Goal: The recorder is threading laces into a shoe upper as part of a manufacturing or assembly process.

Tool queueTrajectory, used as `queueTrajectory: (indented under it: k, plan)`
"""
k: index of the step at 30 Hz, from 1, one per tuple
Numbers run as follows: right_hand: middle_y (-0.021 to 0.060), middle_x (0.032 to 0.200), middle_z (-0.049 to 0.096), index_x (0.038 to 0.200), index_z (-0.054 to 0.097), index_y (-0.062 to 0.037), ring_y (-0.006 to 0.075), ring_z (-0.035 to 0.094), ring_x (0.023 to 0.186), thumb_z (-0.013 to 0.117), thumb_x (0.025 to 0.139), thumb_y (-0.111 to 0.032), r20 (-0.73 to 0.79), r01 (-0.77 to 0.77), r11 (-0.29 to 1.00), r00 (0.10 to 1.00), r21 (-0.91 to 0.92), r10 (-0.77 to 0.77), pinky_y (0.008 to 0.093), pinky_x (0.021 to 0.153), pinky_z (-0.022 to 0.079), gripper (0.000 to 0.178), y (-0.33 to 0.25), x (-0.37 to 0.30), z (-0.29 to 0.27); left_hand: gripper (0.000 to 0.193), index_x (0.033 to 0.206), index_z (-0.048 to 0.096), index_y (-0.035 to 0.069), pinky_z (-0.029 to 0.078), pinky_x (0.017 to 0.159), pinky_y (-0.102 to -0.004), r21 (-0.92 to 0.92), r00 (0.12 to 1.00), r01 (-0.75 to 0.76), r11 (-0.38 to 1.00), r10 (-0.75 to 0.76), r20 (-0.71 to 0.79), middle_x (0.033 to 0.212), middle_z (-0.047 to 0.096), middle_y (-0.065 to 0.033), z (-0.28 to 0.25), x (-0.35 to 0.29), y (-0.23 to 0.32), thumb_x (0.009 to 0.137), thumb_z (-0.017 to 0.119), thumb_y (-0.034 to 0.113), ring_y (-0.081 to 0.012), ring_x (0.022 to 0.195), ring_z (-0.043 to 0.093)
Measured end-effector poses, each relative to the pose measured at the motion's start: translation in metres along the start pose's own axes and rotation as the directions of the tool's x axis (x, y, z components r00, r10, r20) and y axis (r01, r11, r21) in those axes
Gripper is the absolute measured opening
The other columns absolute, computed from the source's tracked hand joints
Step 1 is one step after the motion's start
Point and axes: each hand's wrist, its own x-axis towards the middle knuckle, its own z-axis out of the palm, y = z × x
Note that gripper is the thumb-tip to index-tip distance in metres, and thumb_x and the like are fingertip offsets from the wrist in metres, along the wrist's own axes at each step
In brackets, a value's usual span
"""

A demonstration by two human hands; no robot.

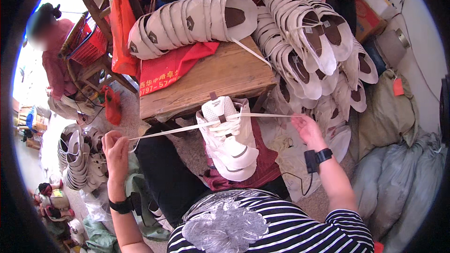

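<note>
A white shoe upper (230, 147) lies across my lap on a dark red cloth (263, 159), its tongue (219, 108) pointing toward the wooden table. A flat off-white shoelace (180, 130) runs through its eyelets, with both ends stretched out sideways. To the left, my left hand (115, 149) pinches one lace end, and a short tail hangs below the fingers. Out to the right, my right hand (307, 130) grips the other end between thumb and fingers. Both stretches of lace look nearly straight. Neither hand touches the upper.
Ahead stands a wooden table (225, 72) bearing a row of nested shoe uppers (192, 22) and a red bag (173, 68). More stacked uppers (304, 33) rise at the right, beside filled sacks (403, 182). At far left, a person (58, 61) sits near a red basket (89, 44).
</note>
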Motion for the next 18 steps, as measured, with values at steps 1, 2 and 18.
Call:
queueTrajectory:
  k: [1, 2, 18]
  plan:
    - [0.0187, 0.106, 0.066, 0.104, 0.056, 0.0017, 0.0297, 0.067, 0.097, 0.050, 0.096, -0.008, -0.037, -0.037, 0.994, 0.998, 0.106, 0.041, 0.0380, 0.082, 0.057, 0.014, 0.003, 0.011, -0.025, 0.008, 0.090, 0.066, 0.004, 0.040, 0.088, -0.0385, -0.032, 0.999, 0.050, 0.998, -0.050, 0.011, 0.102, 0.052, -0.0109, 0.002, -0.002, -0.002, 0.084, 0.066, 0.009, -0.0290, 0.097, 0.049]
    - [0.0187, 0.107, 0.066, 0.105, 0.056, 0.0013, 0.0307, 0.067, 0.098, 0.050, 0.095, -0.007, -0.072, -0.069, 0.975, 0.994, 0.210, 0.086, 0.0386, 0.082, 0.058, 0.014, 0.005, 0.018, -0.042, 0.008, 0.090, 0.066, 0.004, 0.040, 0.088, -0.0385, -0.034, 0.999, 0.048, 0.998, -0.048, 0.013, 0.102, 0.052, -0.0109, 0.004, -0.002, -0.002, 0.084, 0.066, 0.009, -0.0290, 0.097, 0.049]
    - [0.0065, 0.083, 0.068, 0.109, 0.052, -0.0022, 0.0083, 0.061, 0.061, 0.052, 0.099, -0.016, 0.454, 0.335, 0.739, 0.890, -0.584, -0.045, 0.0215, 0.052, 0.045, 0.017, -0.012, -0.070, 0.154, 0.034, 0.132, 0.050, -0.001, 0.048, 0.093, -0.0294, -0.898, 0.631, 0.113, -0.424, -0.668, 0.395, 0.132, 0.058, -0.0175, 0.035, 0.038, 0.020, 0.103, 0.042, 0.014, -0.0231, 0.120, 0.057]
